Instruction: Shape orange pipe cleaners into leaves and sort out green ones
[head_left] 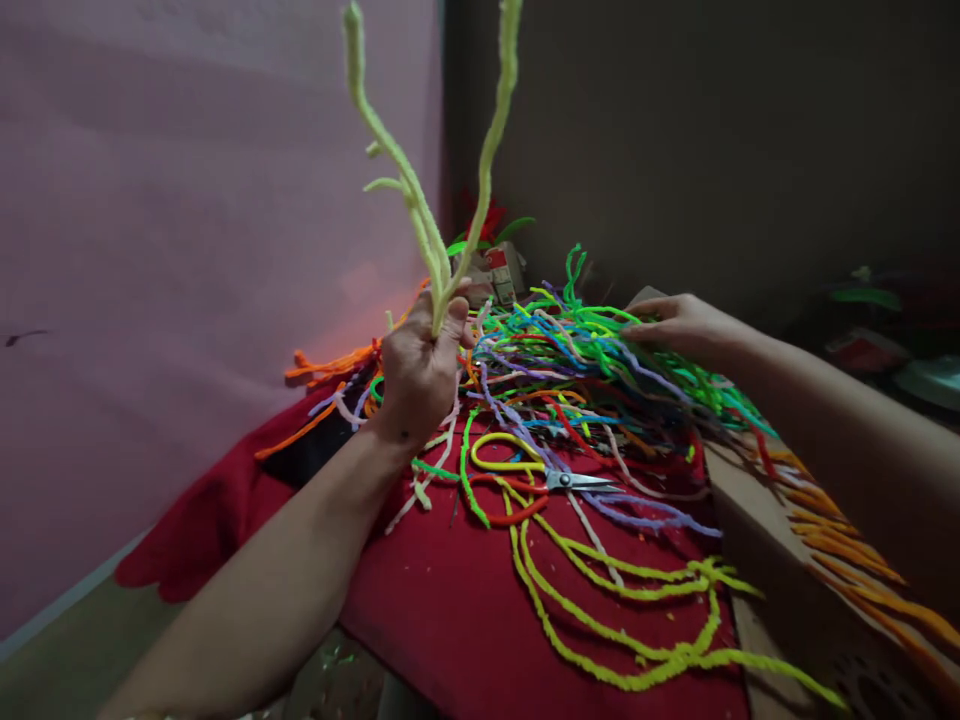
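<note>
My left hand (424,365) is closed around pale yellow-green pipe cleaners (420,190), held upright with their ends spreading apart above the fist. On the right, my right hand (679,325) reaches over a heap of pipe cleaners (600,340), mostly green where the fingertips touch it. Its fingers are stretched out, and nothing shows held between them. Scissors (559,480) with one yellow and one red handle loop lie below the heap, blades pointing right. Long bright yellow pipe cleaners (615,675) curve across the red cloth (450,620) in front.
Orange pipe cleaners (847,540) lie along a cardboard box (757,500) at right; more orange ones (330,367) stick out at left. Behind the heap stand a small box (501,272) and a red flower (487,218) with green leaves. A pink wall (187,250) rises on the left.
</note>
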